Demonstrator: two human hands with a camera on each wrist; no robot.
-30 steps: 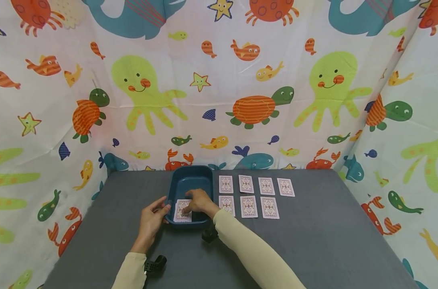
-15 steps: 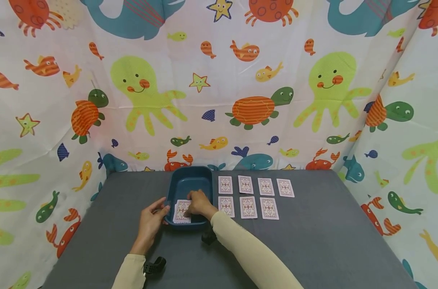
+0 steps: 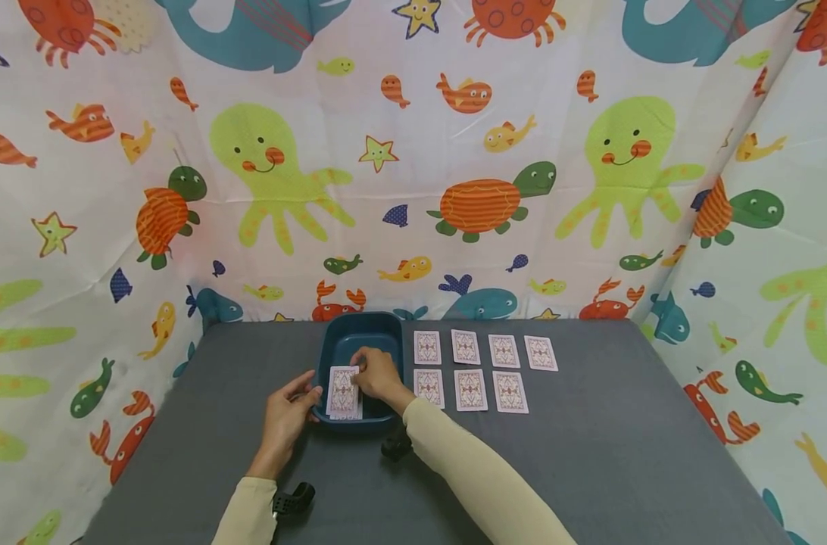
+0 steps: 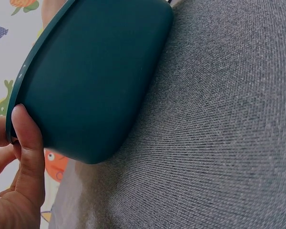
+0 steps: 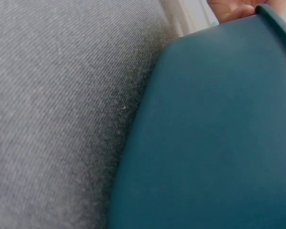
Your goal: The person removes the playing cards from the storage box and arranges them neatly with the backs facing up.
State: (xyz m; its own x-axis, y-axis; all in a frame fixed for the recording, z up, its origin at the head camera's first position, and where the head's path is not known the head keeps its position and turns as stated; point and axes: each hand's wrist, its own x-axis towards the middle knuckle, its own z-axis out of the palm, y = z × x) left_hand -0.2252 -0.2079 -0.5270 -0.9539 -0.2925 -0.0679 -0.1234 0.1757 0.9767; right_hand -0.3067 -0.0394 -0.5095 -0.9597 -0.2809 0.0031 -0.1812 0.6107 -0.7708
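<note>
The blue-green plastic tray stands on the grey table, with a small pile of playing cards at its near left, patterned backs up. My left hand grips the tray's left rim; in the left wrist view its thumb presses the outer wall while fingers lie over the edge. Reaching in over the tray's right side, my right hand pinches the right edge of the top playing card, which sits slightly shifted over the cards beneath. The right wrist view shows mostly the tray's outer wall, not this hand's fingertips.
Right of the tray, several face-down cards lie in two rows, a far one and a near one. A curtain printed with sea animals rises behind the grey table.
My right hand's fingers have gone from touching the pile to pinching the top card, which has moved a little away from me. The left hand keeps its grip on the rim.
</note>
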